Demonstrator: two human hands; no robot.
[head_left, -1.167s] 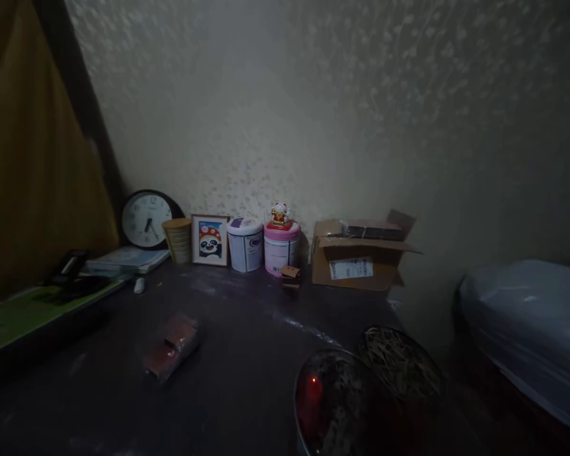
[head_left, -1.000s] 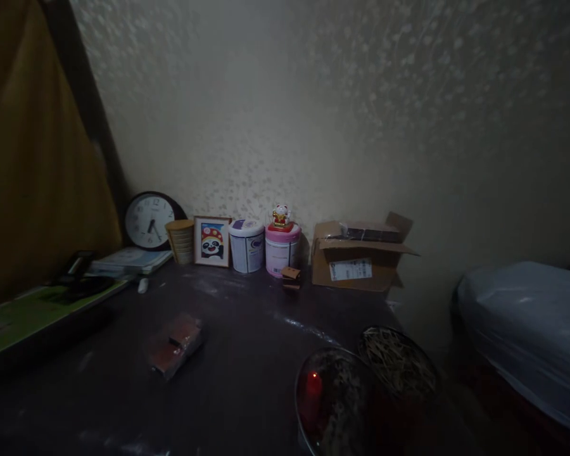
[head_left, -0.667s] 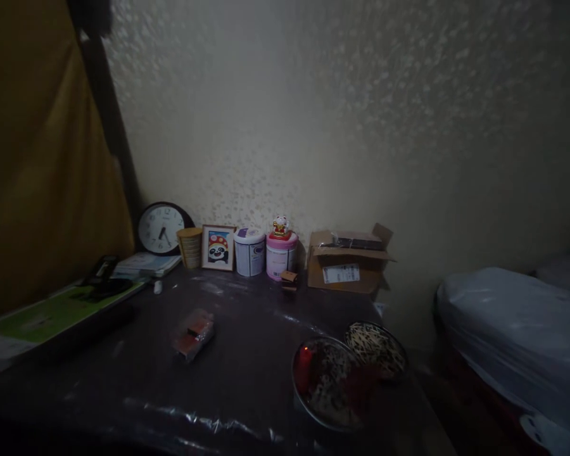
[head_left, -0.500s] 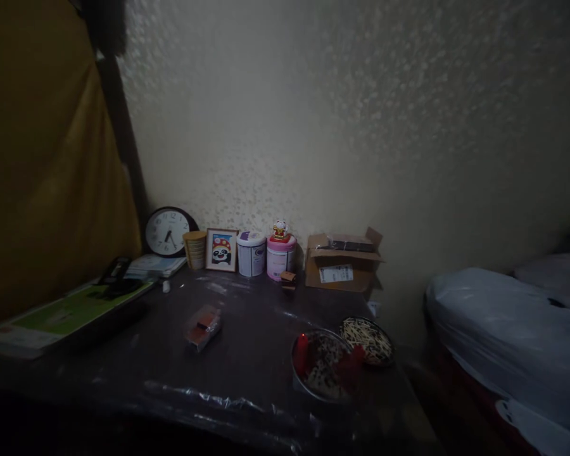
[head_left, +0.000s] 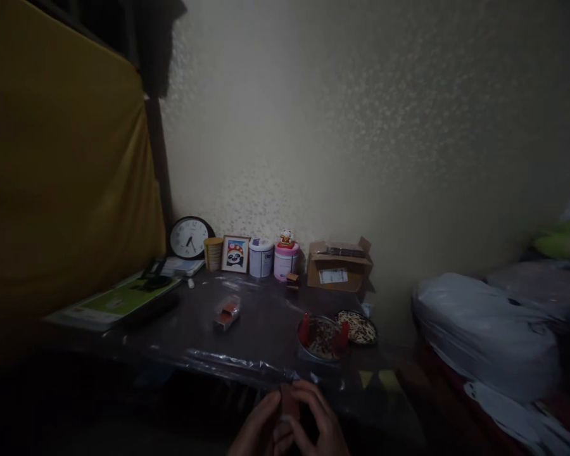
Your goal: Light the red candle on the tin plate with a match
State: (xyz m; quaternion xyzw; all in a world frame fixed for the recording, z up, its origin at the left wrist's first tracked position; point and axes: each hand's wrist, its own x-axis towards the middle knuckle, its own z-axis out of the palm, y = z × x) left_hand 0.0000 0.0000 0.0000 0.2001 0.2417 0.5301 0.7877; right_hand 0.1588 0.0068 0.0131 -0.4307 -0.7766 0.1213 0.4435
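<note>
Both my hands are at the bottom edge, in dim light, in front of the table's near edge. My left hand (head_left: 259,429) and my right hand (head_left: 322,423) have their fingers curled together around a small reddish-brown object (head_left: 289,404) held between them. I cannot make out what the object is. Nearest on the dark, plastic-covered table (head_left: 247,364) is a round tin (head_left: 321,340) with red candles in it, and a patterned round lid (head_left: 358,327) lies beside it.
A small red packet (head_left: 226,314) lies mid-table. Along the wall stand a clock (head_left: 188,237), a framed panda picture (head_left: 235,254), two tins (head_left: 261,258), a lucky-cat figure (head_left: 286,238) and an open cardboard box (head_left: 338,273). Green books (head_left: 116,303) lie left; a plastic-wrapped bundle (head_left: 479,332) sits right.
The view has pulled back and risen away from the table, so its things look smaller. My two hands have come into view at the bottom, holding the small object.
</note>
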